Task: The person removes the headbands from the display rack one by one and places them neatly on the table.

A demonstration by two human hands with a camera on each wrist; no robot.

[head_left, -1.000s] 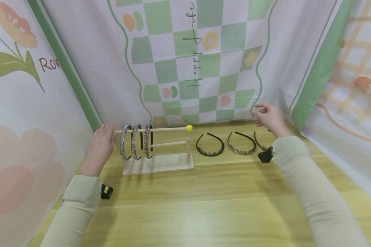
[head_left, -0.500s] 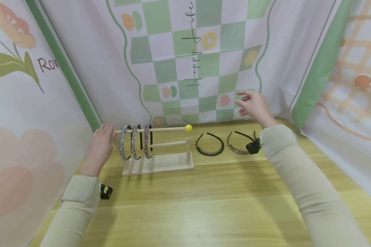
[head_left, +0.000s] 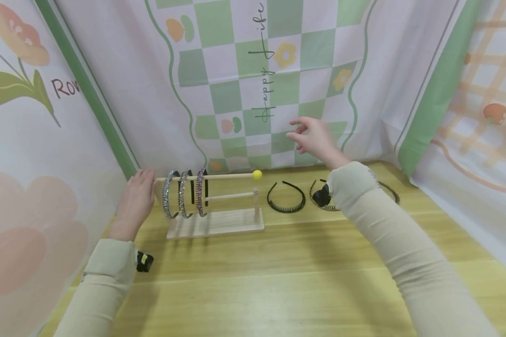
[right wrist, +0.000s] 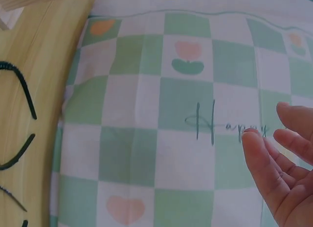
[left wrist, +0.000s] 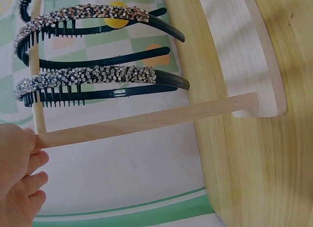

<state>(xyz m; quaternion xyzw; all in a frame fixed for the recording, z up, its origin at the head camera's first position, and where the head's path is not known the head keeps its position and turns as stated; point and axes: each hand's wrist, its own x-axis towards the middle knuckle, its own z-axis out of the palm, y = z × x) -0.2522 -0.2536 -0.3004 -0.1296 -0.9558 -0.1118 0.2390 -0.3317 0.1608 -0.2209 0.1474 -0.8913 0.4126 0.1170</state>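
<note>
A wooden headband stand (head_left: 219, 223) stands at the left of the table, and its upper rod carries three glittery headbands (head_left: 184, 194) with comb teeth. My left hand (head_left: 136, 199) holds the top of the stand's left upright (left wrist: 146, 124); in the left wrist view its fingertips are bent beside the wood. My right hand (head_left: 314, 138) is in the air in front of the back cloth, fingers loosely bent and thumb apart, holding nothing. A black toothed headband (head_left: 286, 209) lies below it on the table. Another headband (head_left: 314, 193) is partly covered by my right wrist camera.
A yellow ball (head_left: 257, 174) caps the upper rod's right end. A third headband (head_left: 393, 189) lies farther right, mostly behind my right sleeve. Printed cloth (head_left: 284, 98) encloses the wooden table (head_left: 236, 276) at the back and both sides.
My right hand has moved left and slightly up, from above the rightmost headband to above the leftmost loose one. My left hand and the stand have kept their place.
</note>
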